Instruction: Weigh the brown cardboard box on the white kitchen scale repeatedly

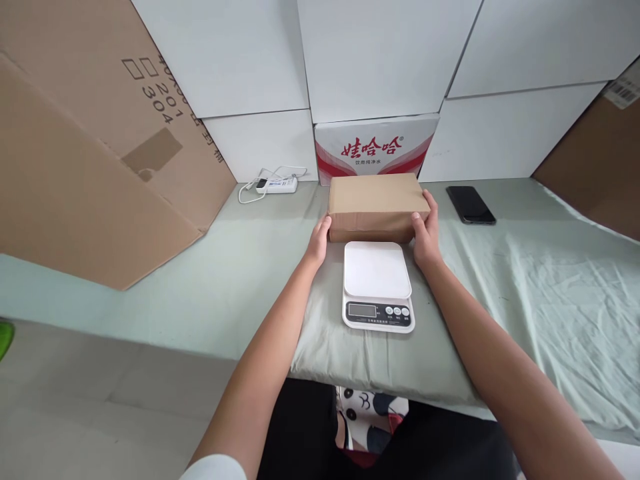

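Observation:
A brown paper-wrapped parcel (377, 203) lies on the pale green cloth (525, 287), just behind a white kitchen scale (377, 285). My left hand (319, 241) grips the parcel's left end, fingers curled against its side. My right hand (425, 230) holds the right end, fingers wrapped over the top corner. The scale's platform is bare and its display faces me. The parcel appears to rest on the cloth.
A black phone (470, 204) lies to the right of the parcel. A white charger with cable (275, 185) sits at the back left. A red-and-white printed carton (376, 148) stands behind the parcel. Large cardboard sheets (85, 147) lean at the left, and another at the far right.

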### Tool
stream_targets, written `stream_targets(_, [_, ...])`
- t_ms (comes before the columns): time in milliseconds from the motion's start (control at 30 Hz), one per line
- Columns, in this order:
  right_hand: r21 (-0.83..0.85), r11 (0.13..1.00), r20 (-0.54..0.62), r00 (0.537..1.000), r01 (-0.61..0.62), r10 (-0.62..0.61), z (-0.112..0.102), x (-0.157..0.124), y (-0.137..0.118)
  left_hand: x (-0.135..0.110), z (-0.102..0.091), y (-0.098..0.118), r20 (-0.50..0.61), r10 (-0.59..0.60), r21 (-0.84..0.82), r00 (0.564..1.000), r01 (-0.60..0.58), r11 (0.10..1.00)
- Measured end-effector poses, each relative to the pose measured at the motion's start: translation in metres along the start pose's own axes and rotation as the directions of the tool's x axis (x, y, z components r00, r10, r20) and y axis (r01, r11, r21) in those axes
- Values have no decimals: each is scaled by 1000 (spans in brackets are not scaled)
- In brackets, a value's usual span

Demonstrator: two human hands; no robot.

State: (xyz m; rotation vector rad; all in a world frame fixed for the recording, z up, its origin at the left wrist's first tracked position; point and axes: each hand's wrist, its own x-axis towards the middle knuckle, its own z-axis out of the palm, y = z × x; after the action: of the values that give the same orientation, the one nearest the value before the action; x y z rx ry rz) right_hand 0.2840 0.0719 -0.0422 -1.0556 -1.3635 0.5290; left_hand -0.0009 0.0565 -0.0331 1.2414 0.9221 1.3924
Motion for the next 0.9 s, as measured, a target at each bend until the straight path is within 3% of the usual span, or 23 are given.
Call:
stream_targets(267, [-31,997,-16,997,69,-70,2,-2,-5,-5,3,10,-44,58,33,997,-57,998])
stream_targets(467, [-72,989,-43,990,132,-135,-1,-5,-34,-21,7,32,-13,168,105,986,-166,981])
stream_targets(700, [-102,988,-3,993,119,-120,-32,-48,-70,-82,4,48,-57,91,85,994,-86,993])
stream_targets(900, [-80,993,-20,995,92,-94,-47,-94,-76,-132,2,42,1,10,62,1000,-11,998])
